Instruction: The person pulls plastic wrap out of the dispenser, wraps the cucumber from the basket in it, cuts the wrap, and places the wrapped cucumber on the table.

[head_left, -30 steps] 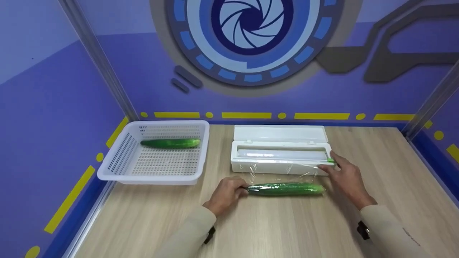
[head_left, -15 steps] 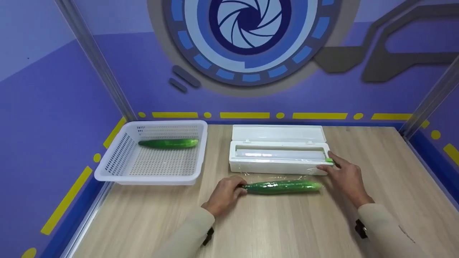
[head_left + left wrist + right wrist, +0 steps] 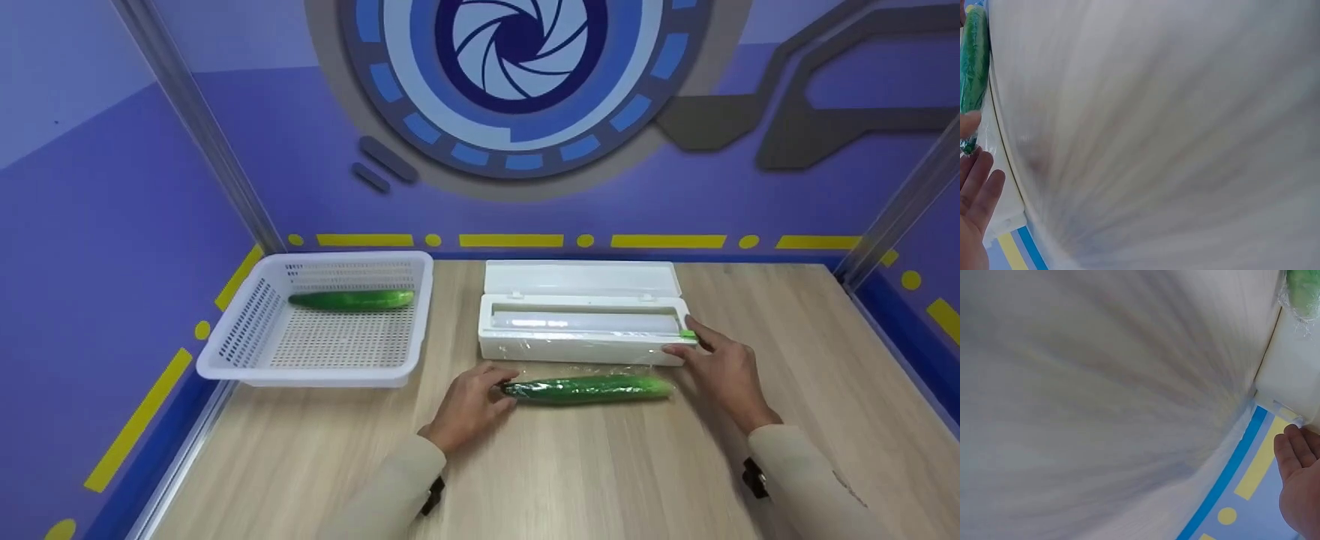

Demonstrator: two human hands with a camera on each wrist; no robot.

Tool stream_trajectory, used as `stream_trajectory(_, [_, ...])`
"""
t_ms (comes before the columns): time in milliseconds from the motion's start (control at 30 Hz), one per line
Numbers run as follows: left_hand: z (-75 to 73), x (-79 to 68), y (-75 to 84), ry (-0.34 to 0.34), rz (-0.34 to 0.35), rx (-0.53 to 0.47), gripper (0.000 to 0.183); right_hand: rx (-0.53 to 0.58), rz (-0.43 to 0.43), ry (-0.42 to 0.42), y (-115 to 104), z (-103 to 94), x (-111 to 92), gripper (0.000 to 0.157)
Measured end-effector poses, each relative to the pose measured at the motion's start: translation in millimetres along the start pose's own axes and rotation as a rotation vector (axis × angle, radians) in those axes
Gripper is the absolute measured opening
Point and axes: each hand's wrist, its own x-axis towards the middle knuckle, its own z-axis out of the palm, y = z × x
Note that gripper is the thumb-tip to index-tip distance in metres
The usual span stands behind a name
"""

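A cucumber (image 3: 589,390) in clear cling film lies in front of a white cling film dispenser (image 3: 577,350). Film stretches between the two. At the cucumber's left end is my left hand (image 3: 469,405), thumb and fingers parted around the tip. In the left wrist view, the fingers (image 3: 982,194) look fairly straight and the thumb overlaps the cucumber's end. My right hand (image 3: 724,375) grips the dispenser's right end, thumb at the front and a finger behind, beside a green slider (image 3: 688,335). The dispenser's lid (image 3: 581,278) is flipped back, and the film roll (image 3: 585,322) shows inside.
A white perforated basket (image 3: 315,377) stands at the left with another cucumber (image 3: 351,300) in it. Blue-purple panels (image 3: 247,150) rise behind and at both sides of the wooden table (image 3: 570,472). Pale blurred surfaces fill most of both wrist views.
My left fingers have loosened and spread at the cucumber's tip, where they pinched before. The cucumber has shifted slightly within the view. The right hand keeps its grip on the dispenser.
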Motion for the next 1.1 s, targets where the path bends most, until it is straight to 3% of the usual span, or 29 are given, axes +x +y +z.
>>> stream_trajectory(167, [-0.1,2.3,1.9,0.005,0.006,0.003,0.043,0.005,-0.014,0.016,2,2.0,1,0.075])
stream_trajectory(333, [1.4,12.6,10.3,0.075,0.061,0.008,0.043,0.013,-0.023,0.03,3,3.9,1,0.075])
stream_trajectory(500, [5.4,32.9,25.6,0.131,0.157,-0.001,0.035,0.041,0.002,0.029,6,4.4,1,0.076])
stream_trajectory(733, [11.8,64.0,49.8,0.134,0.251,-0.012,0.029,0.077,0.019,0.055,9,6.5,1,0.072])
stream_trajectory(1100, [28.7,108.9,90.4,0.099,0.306,0.022,0.027,0.087,0.039,0.073,9,6.2,1,0.072])
